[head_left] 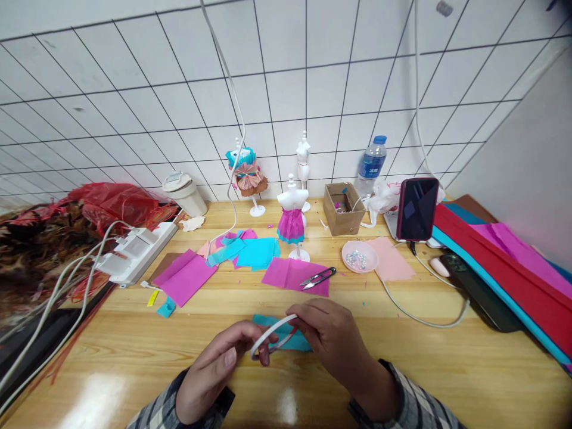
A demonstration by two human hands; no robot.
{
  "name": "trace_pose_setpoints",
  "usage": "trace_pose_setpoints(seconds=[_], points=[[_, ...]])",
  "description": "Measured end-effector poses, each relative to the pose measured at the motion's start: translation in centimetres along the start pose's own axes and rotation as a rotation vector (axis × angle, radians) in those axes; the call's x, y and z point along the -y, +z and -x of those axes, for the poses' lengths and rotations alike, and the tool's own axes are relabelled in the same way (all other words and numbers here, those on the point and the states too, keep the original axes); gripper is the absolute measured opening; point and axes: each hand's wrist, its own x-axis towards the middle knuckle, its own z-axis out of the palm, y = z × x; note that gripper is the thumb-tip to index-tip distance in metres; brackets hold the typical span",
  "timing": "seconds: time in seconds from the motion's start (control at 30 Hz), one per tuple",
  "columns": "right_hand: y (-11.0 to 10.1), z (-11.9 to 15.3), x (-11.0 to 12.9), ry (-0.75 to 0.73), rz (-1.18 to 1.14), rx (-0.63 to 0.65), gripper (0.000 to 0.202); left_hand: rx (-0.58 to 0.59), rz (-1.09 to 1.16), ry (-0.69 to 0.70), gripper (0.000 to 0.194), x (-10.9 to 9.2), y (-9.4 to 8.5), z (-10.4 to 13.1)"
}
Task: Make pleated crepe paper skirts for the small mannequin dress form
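A narrow white roll of tape point(272, 331), thin as a ring and with reddish marks inside, is tilted between my hands above the table. My right hand point(334, 335) pinches its upper right edge between thumb and fingers. At its lower left, my left hand point(226, 353) has its fingers curled around and partly through the ring. Beneath lies a teal crepe paper piece point(300, 342), partly hidden by the roll and my fingers. Beyond it, thread snips point(319, 278) rest on a magenta paper piece point(281, 274). A small white dress form point(291, 195) wears a magenta skirt with teal trim.
Paper scraps point(257, 253) lie left of centre. A pink dish point(360, 257) of beads, a cardboard box point(342, 210), a propped phone point(417, 208) and a water bottle point(372, 164) stand right. A power strip point(143, 255) sits left; a white cable point(420, 320) loops across the right side.
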Motion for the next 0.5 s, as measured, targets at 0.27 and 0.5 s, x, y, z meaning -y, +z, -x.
trace_pose_setpoints(seconds=[0.27,0.5], points=[[0.3,0.5,-0.2,-0.082,0.000,-0.077,0.025,0.058,-0.237,0.025,0.026,-0.7,0.8,-0.4],[0.5,0.6,-1.0,-0.055,0.034,-0.049,0.021,0.132,-0.193,0.042,0.025,-0.6,0.5,-0.6]])
